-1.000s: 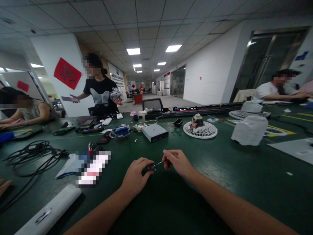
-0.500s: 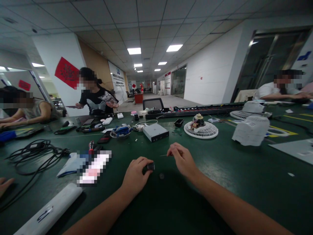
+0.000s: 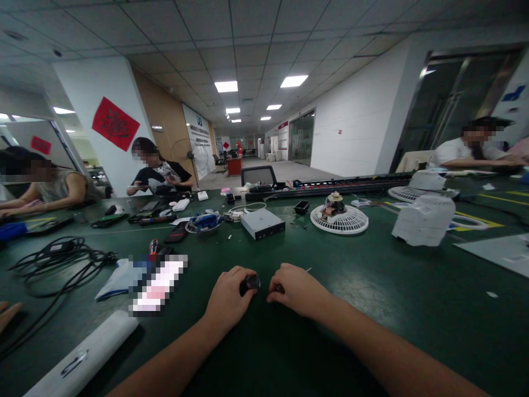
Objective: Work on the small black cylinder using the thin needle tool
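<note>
My left hand is closed around a small dark cylinder whose glossy end faces right, toward my other hand. Just across a narrow gap, my right hand is curled low over the table, thumb and fingers pinched together. A small dull round part shows partly between those fingertips, the rest covered by them. From behind the knuckles sticks the tip of a thin pale rod, held in the same hand; most of it is hidden.
Beyond my hands lie a grey optical drive and a white fan grille with a motor. A white housing stands right. Black cable, a phone and a long white case lie left. Co-workers sit around the table.
My right hand has come down and nearer; the round part from the table now appears in its fingers. The rod's visible end now points backward. The co-worker opposite has lowered into a seated position.
</note>
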### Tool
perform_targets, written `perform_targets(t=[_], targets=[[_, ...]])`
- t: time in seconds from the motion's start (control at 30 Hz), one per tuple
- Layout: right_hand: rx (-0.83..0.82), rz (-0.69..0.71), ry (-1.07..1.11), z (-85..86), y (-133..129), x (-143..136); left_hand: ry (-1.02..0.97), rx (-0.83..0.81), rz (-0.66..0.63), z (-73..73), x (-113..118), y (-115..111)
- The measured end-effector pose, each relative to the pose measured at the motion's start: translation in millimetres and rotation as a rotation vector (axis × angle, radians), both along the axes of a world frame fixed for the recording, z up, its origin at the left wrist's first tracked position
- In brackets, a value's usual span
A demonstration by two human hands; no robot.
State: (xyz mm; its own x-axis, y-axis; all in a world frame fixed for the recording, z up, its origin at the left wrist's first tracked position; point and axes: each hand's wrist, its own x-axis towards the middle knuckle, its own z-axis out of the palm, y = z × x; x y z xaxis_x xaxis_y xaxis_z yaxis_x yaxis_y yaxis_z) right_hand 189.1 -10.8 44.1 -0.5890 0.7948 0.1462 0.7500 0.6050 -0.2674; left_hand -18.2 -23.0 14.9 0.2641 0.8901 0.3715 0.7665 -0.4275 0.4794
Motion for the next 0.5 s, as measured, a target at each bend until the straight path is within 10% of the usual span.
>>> perform_targets(t=[0.5], targets=[[0.167,0.023,0.303,-2.4,-0.6,-0.6,-0.041,0.082,-0.145,-1.8,0.8,-3.6]])
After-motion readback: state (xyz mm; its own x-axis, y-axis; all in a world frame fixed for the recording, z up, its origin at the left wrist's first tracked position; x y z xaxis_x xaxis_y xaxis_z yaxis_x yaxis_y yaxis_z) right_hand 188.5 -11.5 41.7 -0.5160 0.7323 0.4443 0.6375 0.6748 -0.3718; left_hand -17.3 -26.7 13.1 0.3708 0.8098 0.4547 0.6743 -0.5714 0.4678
